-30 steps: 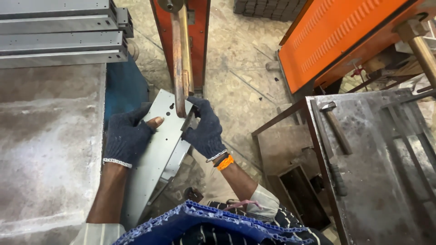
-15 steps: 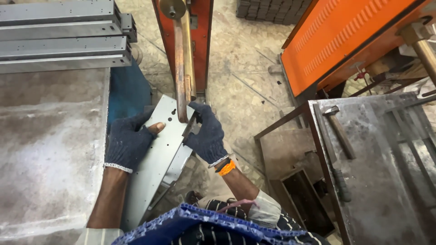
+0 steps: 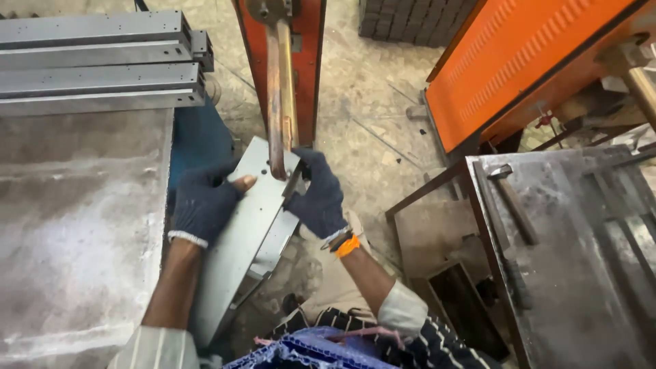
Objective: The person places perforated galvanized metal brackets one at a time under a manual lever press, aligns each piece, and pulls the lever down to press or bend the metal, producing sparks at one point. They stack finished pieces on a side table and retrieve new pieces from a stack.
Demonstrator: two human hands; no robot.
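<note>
Under the orange machine's copper arm point(image 3: 281, 102), a grey sheet-metal bracket point(image 3: 242, 232) sits tilted btwn both gloved hands. L hand point(image 3: 203, 205) grips its left edge; R hand point(image 3: 318, 198) clasps the right edge, near the arm's tip.

Both hands wore dark knitted cloth gloves, the left hand point(image 3: 205, 205) and right hand point(image 3: 320, 198) gripping a smooth, matt grey sheet-metal channel point(image 3: 249, 225). The copper electrode arm point(image 3: 279, 96) looked tarnished and dull. The steel worktable point(image 3: 68, 232) was scuffed and streaked, the concrete floor point(image 3: 369, 116) rough and cracked.
</note>
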